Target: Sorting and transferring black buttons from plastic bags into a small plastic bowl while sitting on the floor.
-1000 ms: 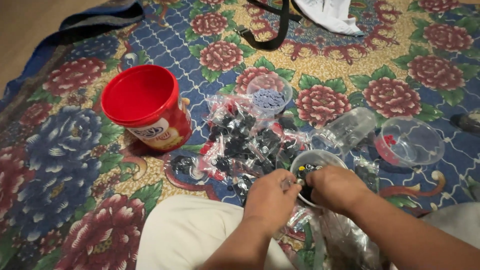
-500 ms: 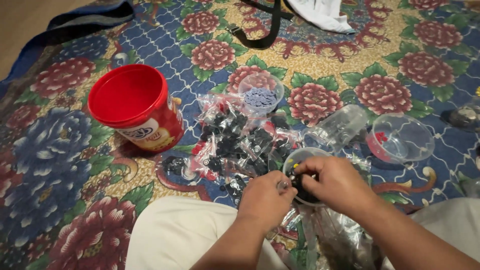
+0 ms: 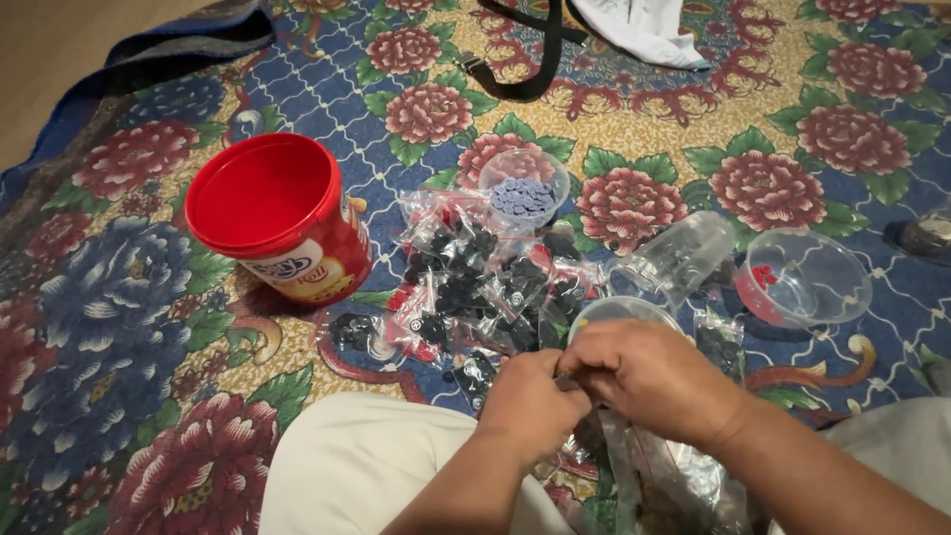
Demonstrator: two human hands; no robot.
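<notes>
On floral rug: red tub open; both hands meet over clear cup, grip unclear.

Both forearms are bare to the lower frame edge; no sleeves, watch, rings or gloves are visible on the left hand or right hand. The legs are covered in plain, cream-coloured trousers, smooth fabric, no visible pattern, seams or pockets.
</notes>
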